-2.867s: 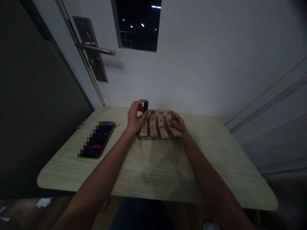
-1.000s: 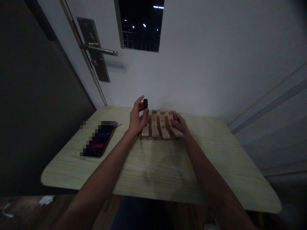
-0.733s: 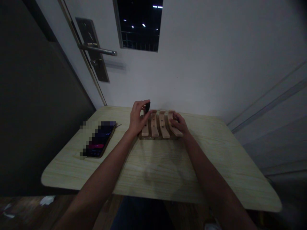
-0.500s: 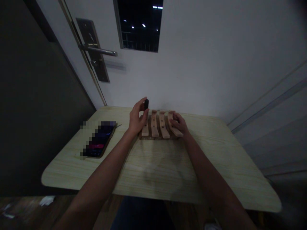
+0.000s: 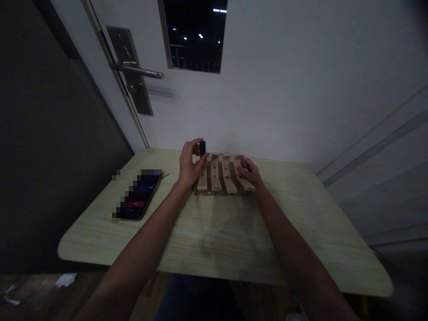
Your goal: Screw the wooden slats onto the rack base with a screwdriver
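Observation:
Several curved light-wood pieces point(image 5: 216, 180) with small dark holes lie side by side on a brownish base point(image 5: 220, 193) at the table's far middle. At their left end my left hand point(image 5: 189, 165) is closed on a small black upright piece point(image 5: 202, 147), between fingertips and thumb. Its lower end is hidden, and I cannot tell its kind. The thumb lies over the leftmost wooden piece point(image 5: 202, 183). My right hand point(image 5: 251, 171) grips the rightmost wooden piece point(image 5: 246, 183) from the right side, its fingers curled against it.
A phone point(image 5: 140, 196) with a lit screen, partly pixelated, lies on the left of the pale wooden table point(image 5: 317, 232). A thin pointed item point(image 5: 166, 175) shows beside the phone. Behind the table stands a white door point(image 5: 284, 89) with a metal handle point(image 5: 143, 72).
My left hand and the black piece have shifted slightly left and down, and its fingers have moved a little around the piece. My right hand and the wooden pieces look unmoved.

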A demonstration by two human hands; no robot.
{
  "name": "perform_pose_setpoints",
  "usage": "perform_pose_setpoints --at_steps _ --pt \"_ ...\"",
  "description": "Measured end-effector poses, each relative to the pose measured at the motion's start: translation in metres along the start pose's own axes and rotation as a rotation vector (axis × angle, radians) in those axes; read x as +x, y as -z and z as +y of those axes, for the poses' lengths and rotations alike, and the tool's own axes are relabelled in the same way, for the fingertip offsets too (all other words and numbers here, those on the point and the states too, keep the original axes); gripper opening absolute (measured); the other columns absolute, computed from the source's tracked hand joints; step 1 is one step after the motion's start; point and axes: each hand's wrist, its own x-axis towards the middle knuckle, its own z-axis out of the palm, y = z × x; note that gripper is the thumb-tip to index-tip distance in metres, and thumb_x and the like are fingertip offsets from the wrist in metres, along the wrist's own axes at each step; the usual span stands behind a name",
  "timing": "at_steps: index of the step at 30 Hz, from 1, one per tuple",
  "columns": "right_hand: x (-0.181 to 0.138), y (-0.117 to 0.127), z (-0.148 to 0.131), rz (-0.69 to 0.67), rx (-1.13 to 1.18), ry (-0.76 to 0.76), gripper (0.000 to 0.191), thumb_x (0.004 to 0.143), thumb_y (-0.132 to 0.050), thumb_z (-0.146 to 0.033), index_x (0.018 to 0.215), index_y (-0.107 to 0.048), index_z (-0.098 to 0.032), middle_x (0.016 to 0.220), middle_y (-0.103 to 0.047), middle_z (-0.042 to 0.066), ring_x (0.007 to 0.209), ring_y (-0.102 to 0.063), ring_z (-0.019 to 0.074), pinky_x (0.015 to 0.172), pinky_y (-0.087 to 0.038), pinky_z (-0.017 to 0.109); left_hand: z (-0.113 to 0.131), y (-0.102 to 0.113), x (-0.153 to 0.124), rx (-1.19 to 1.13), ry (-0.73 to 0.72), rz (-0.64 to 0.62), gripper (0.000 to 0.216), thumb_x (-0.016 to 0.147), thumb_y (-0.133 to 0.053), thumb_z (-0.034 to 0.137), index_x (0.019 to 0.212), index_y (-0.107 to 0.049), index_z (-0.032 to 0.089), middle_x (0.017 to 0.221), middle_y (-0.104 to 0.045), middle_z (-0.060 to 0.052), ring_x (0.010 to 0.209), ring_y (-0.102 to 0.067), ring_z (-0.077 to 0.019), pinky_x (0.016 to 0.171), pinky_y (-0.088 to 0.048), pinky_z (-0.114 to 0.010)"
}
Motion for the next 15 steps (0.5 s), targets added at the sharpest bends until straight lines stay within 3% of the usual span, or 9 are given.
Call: perform_pose_setpoints --at_steps 5,10,15 --pt "-0.001 0.002 0.0 -0.003 -0.008 0.003 0.044 0.061 -0.066 -0.053 0.094 -0.056 -0.024 0.103 -0.066 0.008 0.097 -0.06 0.0239 0.089 -0.046 0.043 -0.002 0.0 -0.004 -0.062 0.026 -0.043 0.048 0.089 -0.053 0.038 0.132 -0.04 0.023 0.111 -0.058 -0.008 0.084 -0.058 -0.0131 0.077 -0.052 -0.029" --pt "0.0 0.002 0.003 -0.017 -0.031 0.024 0.047 0.062 -0.065 -0.056 0.095 -0.057 -0.023 0.106 -0.065 0.009 0.098 -0.06 0.0238 0.09 -0.046 0.042 0.006 0.004 -0.001 -0.101 -0.027 -0.132 0.038 0.095 -0.04 0.035 0.131 -0.044 0.022 0.119 -0.059 -0.01 0.1 -0.06 -0.0163 0.084 -0.052 -0.032" --pt "0.001 0.0 0.004 0.008 0.009 0.01 0.046 0.061 -0.065 -0.054 0.093 -0.056 -0.022 0.104 -0.065 0.01 0.097 -0.061 0.0244 0.092 -0.045 0.045 0.009 0.004 0.004 -0.032 -0.046 -0.064 0.036 0.084 -0.06 0.037 0.118 -0.057 0.024 0.101 -0.059 -0.005 0.087 -0.057 -0.014 0.075 -0.052 -0.028"
